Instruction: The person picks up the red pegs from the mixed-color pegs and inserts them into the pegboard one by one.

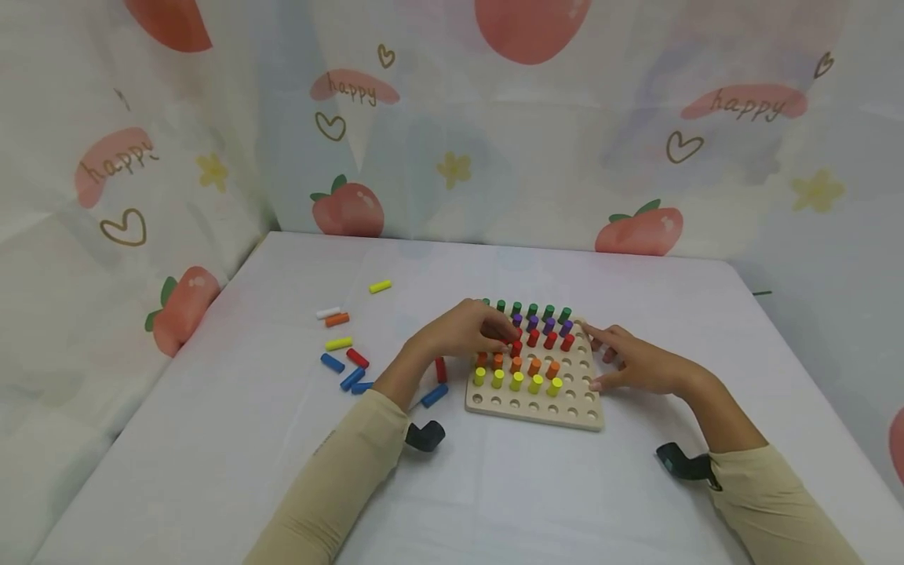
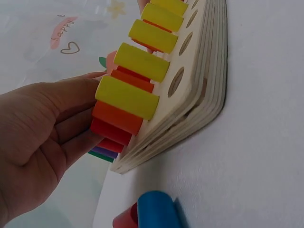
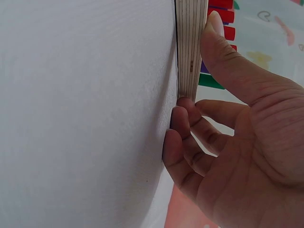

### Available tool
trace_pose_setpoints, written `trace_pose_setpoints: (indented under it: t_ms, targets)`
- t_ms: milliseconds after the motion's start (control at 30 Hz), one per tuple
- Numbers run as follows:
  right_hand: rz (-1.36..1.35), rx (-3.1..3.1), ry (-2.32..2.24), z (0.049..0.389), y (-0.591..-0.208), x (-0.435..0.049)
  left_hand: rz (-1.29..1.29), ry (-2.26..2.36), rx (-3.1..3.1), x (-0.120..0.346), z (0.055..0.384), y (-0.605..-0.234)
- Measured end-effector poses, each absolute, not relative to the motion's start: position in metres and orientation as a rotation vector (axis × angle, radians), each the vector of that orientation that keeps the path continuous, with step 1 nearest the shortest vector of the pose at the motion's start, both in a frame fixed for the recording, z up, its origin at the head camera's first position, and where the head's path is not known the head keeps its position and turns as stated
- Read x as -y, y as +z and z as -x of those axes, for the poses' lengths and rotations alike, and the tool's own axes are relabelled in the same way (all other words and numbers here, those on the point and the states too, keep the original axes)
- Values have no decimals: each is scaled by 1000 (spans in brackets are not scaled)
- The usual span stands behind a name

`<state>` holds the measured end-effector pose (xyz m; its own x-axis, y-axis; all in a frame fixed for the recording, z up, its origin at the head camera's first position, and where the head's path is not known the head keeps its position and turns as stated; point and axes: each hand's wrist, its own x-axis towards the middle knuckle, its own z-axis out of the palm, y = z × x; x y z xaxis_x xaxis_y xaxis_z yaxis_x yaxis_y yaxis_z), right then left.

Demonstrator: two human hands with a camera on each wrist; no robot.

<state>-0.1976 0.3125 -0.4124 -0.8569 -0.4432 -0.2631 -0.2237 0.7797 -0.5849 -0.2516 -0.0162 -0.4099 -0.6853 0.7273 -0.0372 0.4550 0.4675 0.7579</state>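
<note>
A wooden pegboard (image 1: pixel 534 408) lies on the table, with rows of green, purple, red, orange and yellow pegs upright in its holes. My left hand (image 1: pixel 469 328) reaches over the board's left side, thumb and fingertips pinching a red peg (image 1: pixel 516 349) in the red rows. In the left wrist view, yellow pegs (image 2: pixel 127 97) partly hide those fingertips. My right hand (image 1: pixel 646 362) holds the board's right side. Its thumb (image 3: pixel 223 52) rests at the board's edge, and its other fingers curl by the far corner, close to the tabletop.
Left of the board lie loose pegs: several blue ones (image 1: pixel 332 362), red ones (image 1: pixel 358 358), yellow ones (image 1: pixel 339 344), an orange one (image 1: pixel 337 319) and a white one (image 1: pixel 328 312). Some lie under or beside my left forearm. A printed cloth (image 1: pixel 494 204) hangs behind the table.
</note>
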Motion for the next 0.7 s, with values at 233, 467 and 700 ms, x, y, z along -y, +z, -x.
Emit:
trace_pose_setpoints:
  t_ms: [233, 467, 700]
  targets:
    - [498, -2582, -785, 198, -413, -315, -991, 1097, -2338, 31, 255, -412]
    - [508, -2580, -786, 196, -412, -312, -1002, 1071, -2369, 40, 253, -412]
    - [503, -2580, -792, 195, -411, -311, -999, 1088, -2380, 50, 253, -415]
